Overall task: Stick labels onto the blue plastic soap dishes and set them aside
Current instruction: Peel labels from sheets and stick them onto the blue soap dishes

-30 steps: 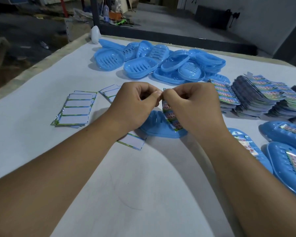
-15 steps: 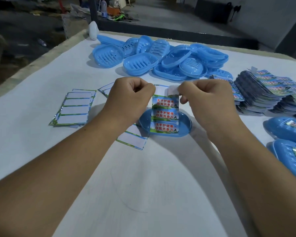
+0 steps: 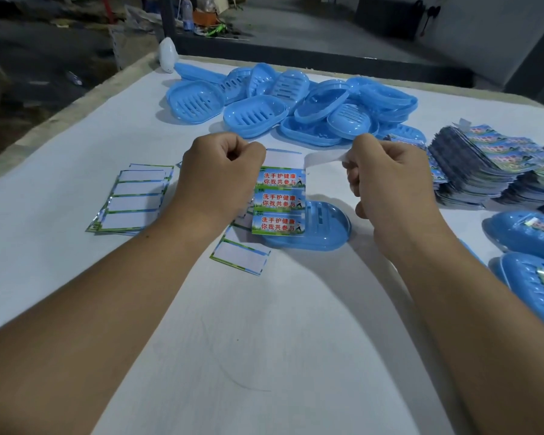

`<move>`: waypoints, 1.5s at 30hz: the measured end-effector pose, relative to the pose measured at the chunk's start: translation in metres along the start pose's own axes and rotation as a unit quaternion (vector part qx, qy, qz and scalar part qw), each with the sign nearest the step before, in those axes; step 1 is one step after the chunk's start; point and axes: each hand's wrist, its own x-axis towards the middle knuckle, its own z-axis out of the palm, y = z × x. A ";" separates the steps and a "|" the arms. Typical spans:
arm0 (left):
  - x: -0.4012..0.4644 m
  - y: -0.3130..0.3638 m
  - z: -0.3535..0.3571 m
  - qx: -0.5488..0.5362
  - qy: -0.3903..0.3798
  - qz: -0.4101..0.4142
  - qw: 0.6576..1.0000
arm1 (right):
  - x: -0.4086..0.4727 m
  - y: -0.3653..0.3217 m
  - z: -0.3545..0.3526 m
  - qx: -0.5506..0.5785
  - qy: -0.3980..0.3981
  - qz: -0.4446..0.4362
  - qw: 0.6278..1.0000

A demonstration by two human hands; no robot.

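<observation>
My left hand (image 3: 222, 174) pinches the top of a label sheet (image 3: 278, 200) that hangs in front of me and shows three printed labels with red and white text. My right hand (image 3: 390, 180) pinches one peeled label (image 3: 322, 158), its white back towards me, lifted off the sheet's top row. A blue soap dish (image 3: 325, 229) lies on the white table right under the sheet. A pile of several unlabelled blue dishes (image 3: 283, 105) lies at the back. Labelled dishes (image 3: 528, 230) sit at the right edge.
Stacks of full label sheets (image 3: 490, 167) stand at the right. Used backing sheets (image 3: 135, 199) lie at the left, and one more (image 3: 241, 255) sits below the sheet I hold. A white object (image 3: 167, 54) stands at the far left corner of the table (image 3: 248, 340).
My hands have drawn apart. The sheet turned to face me, and my right hand peeled one label off its top row and carried it to the right.
</observation>
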 end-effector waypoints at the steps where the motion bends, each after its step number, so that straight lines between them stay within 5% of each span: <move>1: 0.001 -0.001 0.000 0.001 0.003 -0.001 1.000 | 0.001 0.000 0.000 0.001 0.000 0.004 1.000; 9: 0.010 -0.001 -0.016 0.104 0.022 -0.006 0.994 | 0.000 -0.002 -0.001 0.005 0.005 0.004 1.000; 21: 0.018 -0.012 -0.036 0.342 0.036 0.079 0.936 | -0.003 0.002 0.001 -0.026 -0.011 -0.013 1.000; 25: 0.015 -0.005 -0.025 0.193 0.066 0.097 0.974 | -0.005 0.004 0.003 -0.068 -0.011 -0.066 0.995; 30: -0.002 0.009 -0.001 -0.026 -0.032 0.029 0.999 | -0.004 0.005 0.004 -0.117 -0.012 -0.111 0.987; 35: -0.015 0.018 0.006 -0.066 -0.104 0.042 0.991 | -0.005 0.008 0.005 -0.112 -0.014 -0.141 0.984; 45: -0.016 0.019 0.006 -0.080 -0.110 0.016 0.991 | -0.006 0.009 0.005 -0.105 -0.046 -0.151 0.982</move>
